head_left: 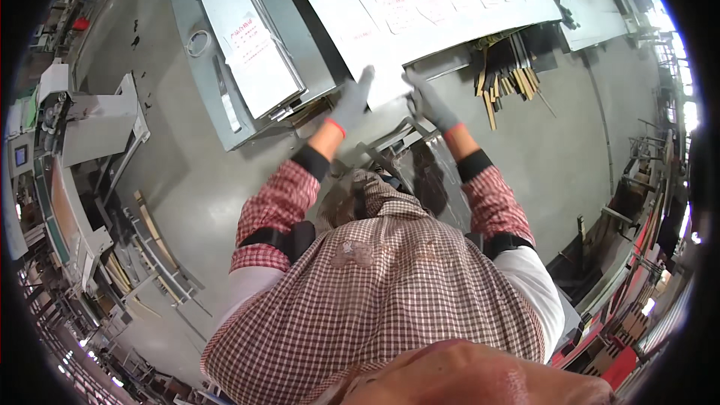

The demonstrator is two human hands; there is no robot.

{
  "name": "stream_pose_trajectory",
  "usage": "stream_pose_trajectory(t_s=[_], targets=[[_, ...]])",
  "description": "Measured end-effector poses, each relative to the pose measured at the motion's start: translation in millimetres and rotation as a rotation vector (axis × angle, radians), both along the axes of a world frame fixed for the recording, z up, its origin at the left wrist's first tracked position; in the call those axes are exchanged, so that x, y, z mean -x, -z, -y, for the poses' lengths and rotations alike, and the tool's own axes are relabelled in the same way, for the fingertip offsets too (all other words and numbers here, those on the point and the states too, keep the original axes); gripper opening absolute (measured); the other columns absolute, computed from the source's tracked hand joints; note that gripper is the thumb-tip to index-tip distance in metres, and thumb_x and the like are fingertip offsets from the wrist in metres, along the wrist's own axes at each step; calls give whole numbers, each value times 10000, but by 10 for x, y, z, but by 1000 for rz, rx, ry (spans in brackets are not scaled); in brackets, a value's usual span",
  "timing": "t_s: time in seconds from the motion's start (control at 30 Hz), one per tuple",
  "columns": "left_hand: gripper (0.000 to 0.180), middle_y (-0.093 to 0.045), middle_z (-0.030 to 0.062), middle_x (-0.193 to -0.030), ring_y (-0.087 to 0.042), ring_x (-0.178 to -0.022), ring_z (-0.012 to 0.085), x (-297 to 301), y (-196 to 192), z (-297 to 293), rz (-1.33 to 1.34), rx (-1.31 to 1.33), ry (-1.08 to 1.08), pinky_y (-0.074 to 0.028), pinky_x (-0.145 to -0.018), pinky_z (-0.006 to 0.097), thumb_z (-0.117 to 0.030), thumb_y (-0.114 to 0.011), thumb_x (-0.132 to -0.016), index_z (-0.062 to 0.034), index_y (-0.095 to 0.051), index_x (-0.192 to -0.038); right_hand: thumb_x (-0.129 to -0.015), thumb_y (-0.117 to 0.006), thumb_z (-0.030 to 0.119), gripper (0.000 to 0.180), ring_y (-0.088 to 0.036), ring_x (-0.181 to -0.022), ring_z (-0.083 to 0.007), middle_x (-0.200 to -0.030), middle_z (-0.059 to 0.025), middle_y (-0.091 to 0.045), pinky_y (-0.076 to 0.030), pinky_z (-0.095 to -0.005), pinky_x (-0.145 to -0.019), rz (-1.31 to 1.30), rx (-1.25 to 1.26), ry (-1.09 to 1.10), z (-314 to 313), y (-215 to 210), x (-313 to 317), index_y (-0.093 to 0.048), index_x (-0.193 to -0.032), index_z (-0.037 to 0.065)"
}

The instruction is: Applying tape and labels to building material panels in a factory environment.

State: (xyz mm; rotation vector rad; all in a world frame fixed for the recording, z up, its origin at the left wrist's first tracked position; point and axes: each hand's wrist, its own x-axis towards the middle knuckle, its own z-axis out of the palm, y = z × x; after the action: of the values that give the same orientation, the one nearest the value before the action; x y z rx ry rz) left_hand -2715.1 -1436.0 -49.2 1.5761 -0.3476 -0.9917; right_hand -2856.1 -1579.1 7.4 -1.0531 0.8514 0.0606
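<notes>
A large white sheet (450, 15) with red printing along it lies in front of me, its narrow near end tapering between my hands. My left hand (351, 106), in a grey glove with a red cuff, grips that end's left edge, thumb up on top and other fingers mostly hidden. On the opposite edge, my right hand (433, 103) in a matching glove closes at the corner, thumb above and fingertips lower down. To the left, a long narrow white panel (251, 49) with red printing rests on a grey sheet (199, 79).
Strips with yellowish and black ends (510, 82) stick out beneath the white sheet at right. A roll of tape (198, 43) lies on the grey sheet. A pale machine (101, 131) stands at left, near long strips (157, 236) on the floor. Racks (637, 202) line the right.
</notes>
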Motion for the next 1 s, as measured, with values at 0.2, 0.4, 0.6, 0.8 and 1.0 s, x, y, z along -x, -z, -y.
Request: stream_pose_trajectory(t_s=[0.2,0.4,0.6,0.8,1.0], targets=[[626,-527,116,-1225,-486,-1102,189,1739,21,-327,-53,191,-109,-374,-953,308,-473,-474,-913,37,-435,-1274,-761,-681,467,735,-577,-766,-105,-1012,-72,-600,-486,-247,-563,-275,239,-711,-105,-574,1016,-454,-1267,-15],[658,-577,139,-1137,-549,-1017,157,1082,-1222,-607,-737,-106,114,-488,-756,284,-466,-595,-846,46,-470,-1240,-751,-696,264,596,-591,-876,-176,-1034,-113,-614,-507,-309,-694,-356,509,-909,216,-977,885,-489,-1263,40],[758,-603,50,-797,-587,-755,127,950,-1711,-907,204,28,349,-476,-653,256,-253,-729,-743,20,-360,-1347,-676,-603,4,612,-615,-850,-233,-1092,-110,-631,-488,-338,-803,361,804,-1215,-521,-1667,346,-512,-1271,113],[502,-598,-11,-712,-520,-562,54,691,-1189,-1078,-117,125,171,-422,-504,191,-40,-660,-742,46,-511,-1213,-769,-610,0,308,-631,-665,-133,-894,-118,-690,-513,-268,-566,277,410,-1091,426,-1291,187,-627,-1077,-2],[331,-635,155,-870,-612,-815,265,783,1738,-581,1309,-114,655,-483,-714,335,-100,-626,-702,35,-617,-1005,-781,-647,180,370,-612,-869,-163,-1037,-141,-658,-478,-291,-782,321,646,-939,324,481,-159,-604,-1090,-18]])
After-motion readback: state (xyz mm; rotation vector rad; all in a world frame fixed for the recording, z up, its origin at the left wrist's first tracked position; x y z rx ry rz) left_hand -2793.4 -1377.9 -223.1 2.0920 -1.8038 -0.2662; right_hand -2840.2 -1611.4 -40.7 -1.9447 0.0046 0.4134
